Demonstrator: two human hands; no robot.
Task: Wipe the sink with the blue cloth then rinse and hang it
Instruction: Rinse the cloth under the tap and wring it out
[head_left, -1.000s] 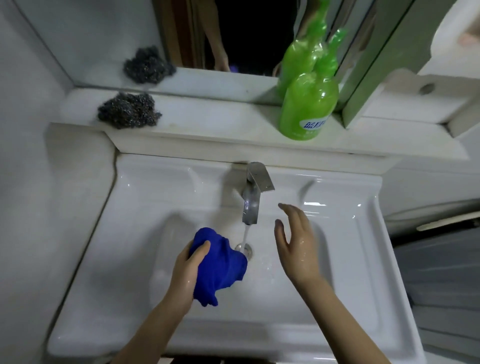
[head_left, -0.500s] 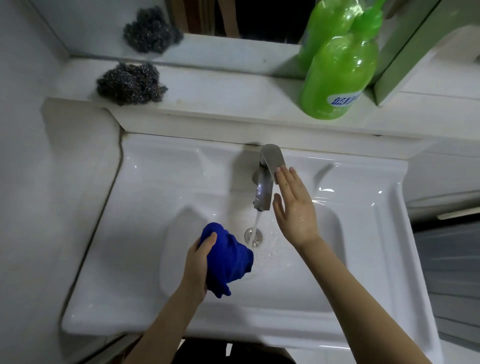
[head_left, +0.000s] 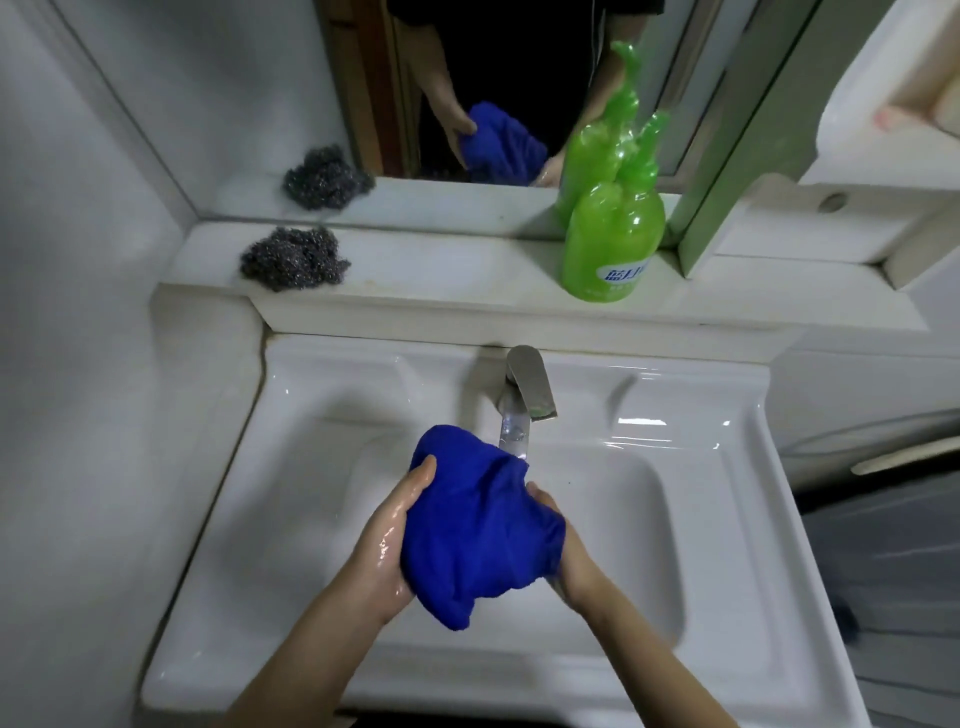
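A bunched blue cloth hangs over the basin of the white sink, its top edge just under the spout of the metal faucet. My left hand grips the cloth's left side, wet and shiny. The cloth's right side is held by my right hand, whose fingers are mostly hidden behind the fabric. The cloth covers the drain, and I cannot see whether water is running.
On the ledge behind the sink stand a green soap bottle at the right and a steel wool pad at the left. A mirror rises behind them. A grey wall is close on the left.
My right hand came down from the faucet and took hold of the cloth's right side. The cloth rose to just under the spout. The water stream seen earlier is out of sight.
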